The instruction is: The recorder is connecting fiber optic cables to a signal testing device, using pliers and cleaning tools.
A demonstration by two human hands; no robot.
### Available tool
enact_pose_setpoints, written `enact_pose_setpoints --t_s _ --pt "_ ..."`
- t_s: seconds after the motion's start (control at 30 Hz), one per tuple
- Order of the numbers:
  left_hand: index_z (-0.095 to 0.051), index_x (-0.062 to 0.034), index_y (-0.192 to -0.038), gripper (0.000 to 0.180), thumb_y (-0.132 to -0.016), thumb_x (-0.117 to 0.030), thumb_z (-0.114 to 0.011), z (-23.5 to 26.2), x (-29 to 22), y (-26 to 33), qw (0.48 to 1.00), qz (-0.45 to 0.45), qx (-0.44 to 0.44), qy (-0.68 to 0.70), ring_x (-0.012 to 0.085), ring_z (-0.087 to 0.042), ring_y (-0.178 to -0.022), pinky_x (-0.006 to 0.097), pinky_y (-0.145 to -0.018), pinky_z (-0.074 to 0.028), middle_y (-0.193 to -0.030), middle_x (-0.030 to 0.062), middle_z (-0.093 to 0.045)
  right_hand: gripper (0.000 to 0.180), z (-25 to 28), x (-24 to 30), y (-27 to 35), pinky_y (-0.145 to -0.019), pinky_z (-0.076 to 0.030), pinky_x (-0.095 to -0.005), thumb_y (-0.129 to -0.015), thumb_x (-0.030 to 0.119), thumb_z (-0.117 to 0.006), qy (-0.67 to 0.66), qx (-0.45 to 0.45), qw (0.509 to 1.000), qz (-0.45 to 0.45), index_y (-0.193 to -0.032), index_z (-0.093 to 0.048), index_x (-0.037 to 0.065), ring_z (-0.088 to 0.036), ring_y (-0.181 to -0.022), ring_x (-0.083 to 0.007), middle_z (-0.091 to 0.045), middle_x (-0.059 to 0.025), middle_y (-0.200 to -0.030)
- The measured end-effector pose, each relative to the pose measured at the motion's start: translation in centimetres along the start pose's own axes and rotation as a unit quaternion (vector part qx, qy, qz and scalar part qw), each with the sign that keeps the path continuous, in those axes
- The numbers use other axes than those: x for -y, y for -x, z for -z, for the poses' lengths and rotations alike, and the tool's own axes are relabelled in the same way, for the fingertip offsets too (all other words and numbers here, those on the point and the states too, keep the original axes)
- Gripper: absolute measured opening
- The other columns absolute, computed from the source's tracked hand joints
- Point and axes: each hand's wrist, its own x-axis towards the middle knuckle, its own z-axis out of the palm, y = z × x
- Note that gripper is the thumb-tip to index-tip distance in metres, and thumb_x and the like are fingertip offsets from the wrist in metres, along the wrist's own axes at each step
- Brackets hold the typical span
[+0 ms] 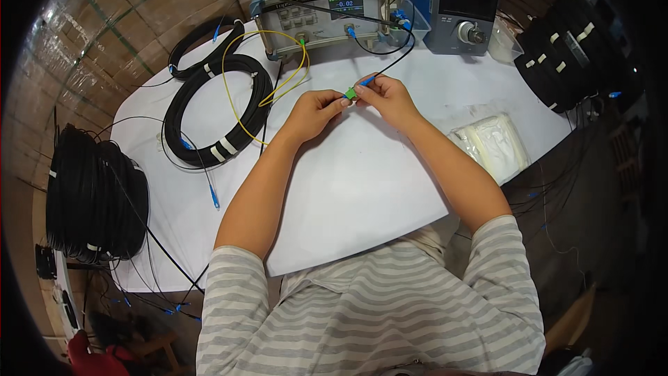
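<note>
Green adapter (350, 94) pinched by left hand (316, 110); right hand (390, 97) grips blue connector (367, 81) w/ black cable (393, 63)

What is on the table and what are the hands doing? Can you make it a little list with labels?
left hand: left hand pinches a small green connector
right hand: right hand holds a blue plug at the green connector
yellow cable: yellow cable loops from the green connector up to the grey test box
black cable: black cable runs from the blue plug toward the test box
coils: black cable coil lies left of the hands
table: white table
bag: clear plastic bag lies on the right
</note>
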Motion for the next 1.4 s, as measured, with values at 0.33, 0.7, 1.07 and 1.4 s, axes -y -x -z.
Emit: enact_pose_setpoints --t_s 0.33,0.7,1.07,1.4 --pt "-0.070 0.0007 -0.100 0.029 -0.093 -0.027 -0.065 -0.1 0.2 -0.1 1.000 0.002 -0.013 -0.013 0.0072 -0.051 -0.063 0.025 -0.059 -0.042 -0.069 -0.0006 -0.061 0.022 0.2 -0.2 0.0 -0.073 -0.052 -0.0242 -0.093 0.017 -0.066 0.015 0.000 1.000 0.004 -0.105 -0.065 -0.001 -0.063 -0.080 -0.0106 -0.069 -0.0051 -0.091" --pt "-0.072 0.0003 -0.095 0.031 -0.092 -0.030 -0.066 -0.3 -0.4 0.0 0.996 -0.008 -0.042 -0.073 0.0097 -0.054 -0.061 0.028 -0.058 -0.044 -0.067 0.0029 -0.063 0.020 -0.4 0.8 0.6 -0.064 -0.050 -0.0232 -0.088 0.017 -0.071 0.163 -0.040 0.982 0.090 -0.094 -0.069 -0.002 -0.061 -0.071 -0.0080 -0.068 -0.0046 -0.080" --pt "-0.072 0.0000 -0.095 0.030 -0.092 -0.029 -0.066 -0.3 -0.5 0.1 0.996 0.001 -0.039 -0.077 0.0090 -0.052 -0.061 0.027 -0.058 -0.043 -0.066 0.0019 -0.062 0.023 -0.5 0.4 0.6 -0.064 -0.050 -0.0242 -0.090 0.021 -0.069 0.171 -0.046 0.981 0.081 -0.095 -0.069 -0.002 -0.062 -0.069 -0.0099 -0.068 -0.0060 -0.081" --pt "-0.072 0.0011 -0.101 0.028 -0.092 -0.025 -0.068 -0.3 -0.2 0.4 1.000 -0.020 -0.010 0.008 0.0080 -0.053 -0.066 0.025 -0.062 -0.045 -0.072 0.0001 -0.064 0.033 0.8 -0.4 -0.4 -0.069 -0.052 -0.0248 -0.097 0.030 -0.060 -0.016 0.018 0.999 -0.025 -0.093 -0.067 -0.002 -0.065 -0.072 -0.0124 -0.069 -0.0080 -0.083"
